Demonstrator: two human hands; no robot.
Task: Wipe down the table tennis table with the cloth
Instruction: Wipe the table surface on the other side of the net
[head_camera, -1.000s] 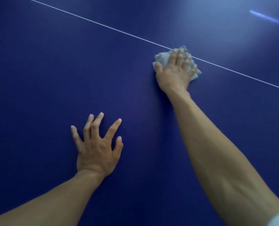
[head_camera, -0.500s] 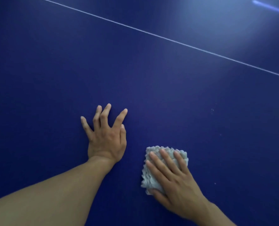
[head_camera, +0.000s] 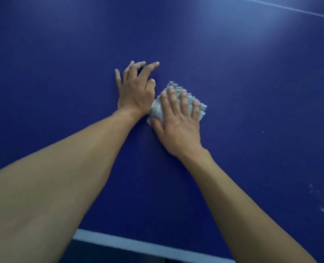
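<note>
The folded pale grey fluffy cloth (head_camera: 178,103) is pressed flat on the dark blue table tennis table (head_camera: 62,54) under the straight fingers of the right hand (head_camera: 178,122), just beside the spread, empty left hand (head_camera: 136,90), unwiped white specks lying rightward.

a place for table tennis, though whether home or club cannot be told: the view is filled by the dark blue top of a table tennis table (head_camera: 252,95), with a thin white line (head_camera: 290,8) at far right, a white band (head_camera: 138,243) along its near edge and a pale sheen of light (head_camera: 267,35) on it.
</note>
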